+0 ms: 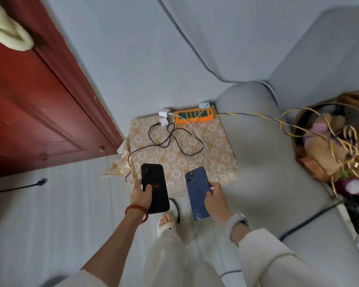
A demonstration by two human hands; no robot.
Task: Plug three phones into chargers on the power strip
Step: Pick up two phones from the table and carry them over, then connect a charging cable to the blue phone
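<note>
An orange power strip (194,116) lies at the far edge of a small table under a gold patterned cloth (216,150). White charger bricks (164,112) sit by its left end, another (204,105) at its top. A black cable (174,139) and a white cable (199,137) loop over the cloth. My left hand (140,194) holds a black phone (155,188) back side up. My right hand (216,200) holds a blue phone (198,193) with a cracked lower corner. Both phones hover at the table's near edge. No third phone is visible.
A red door (39,104) stands left. A grey sofa arm (257,141) lies right of the table. A basket of clutter (330,141) sits at far right, with a yellow and blue cord (257,116) running from the strip. My sandalled foot (167,222) is below.
</note>
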